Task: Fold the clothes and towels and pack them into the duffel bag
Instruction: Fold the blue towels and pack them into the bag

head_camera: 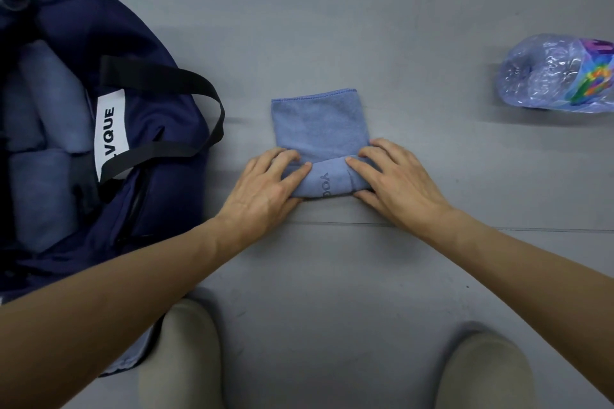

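Observation:
A small blue towel (320, 123) lies on the grey floor in the middle, its near end rolled up into a thick roll. My left hand (265, 186) grips the roll's left end, fingers over the top and thumb on its front. My right hand (395, 179) grips the right end the same way. At the left lies the navy duffel bag (156, 129), open, with black handles and a white label. Inside it lie several rolled blue cloths (43, 156).
A crumpled clear plastic bottle (555, 73) with a colourful label lies on the floor at the far right. My two knees in beige trousers (186, 352) are at the bottom edge. A seam in the floor runs just near of the towel.

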Action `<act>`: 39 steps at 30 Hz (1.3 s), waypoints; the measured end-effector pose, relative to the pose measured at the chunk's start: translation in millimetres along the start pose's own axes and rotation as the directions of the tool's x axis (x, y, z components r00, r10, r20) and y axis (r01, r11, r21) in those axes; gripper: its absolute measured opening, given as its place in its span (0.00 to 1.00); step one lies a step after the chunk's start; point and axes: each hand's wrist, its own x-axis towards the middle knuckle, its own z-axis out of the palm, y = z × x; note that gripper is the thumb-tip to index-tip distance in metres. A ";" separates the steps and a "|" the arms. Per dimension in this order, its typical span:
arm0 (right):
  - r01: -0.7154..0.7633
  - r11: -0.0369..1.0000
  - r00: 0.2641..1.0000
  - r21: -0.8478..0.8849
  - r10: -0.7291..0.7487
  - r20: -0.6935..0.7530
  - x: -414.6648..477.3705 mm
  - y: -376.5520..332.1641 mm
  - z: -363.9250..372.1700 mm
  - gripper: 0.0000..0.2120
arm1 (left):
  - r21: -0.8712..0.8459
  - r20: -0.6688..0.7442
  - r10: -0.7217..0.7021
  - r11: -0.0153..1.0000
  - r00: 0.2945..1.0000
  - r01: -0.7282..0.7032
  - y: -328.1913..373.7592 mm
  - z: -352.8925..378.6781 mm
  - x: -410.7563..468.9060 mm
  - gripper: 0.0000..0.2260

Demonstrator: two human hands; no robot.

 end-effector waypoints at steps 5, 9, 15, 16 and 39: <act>0.038 0.991 0.999 0.129 -0.037 -0.008 0.1 0.7 -2.6 0.18 | -0.109 -0.044 -0.032 0.994 0.999 0.027 3.1 -8.1 2.8 0.18; -0.068 0.977 0.998 0.200 0.066 0.021 4.9 1.6 -13.8 0.12 | -0.251 0.007 -0.137 0.959 0.991 0.134 7.0 -20.3 3.9 0.14; -0.221 0.945 0.975 0.239 0.216 0.049 -2.4 -11.1 -11.6 0.14 | -0.356 0.220 -0.208 0.892 0.953 0.277 8.4 -13.7 2.2 0.11; -0.261 0.933 0.965 0.246 0.255 0.055 -2.8 -12.7 -11.5 0.15 | -0.357 0.244 -0.222 0.884 0.944 0.300 7.6 -12.9 3.4 0.10; -0.052 0.999 0.998 0.015 0.051 0.042 -8.3 2.6 6.3 0.37 | -0.065 0.003 0.048 0.997 0.999 -0.048 -1.8 1.0 6.8 0.36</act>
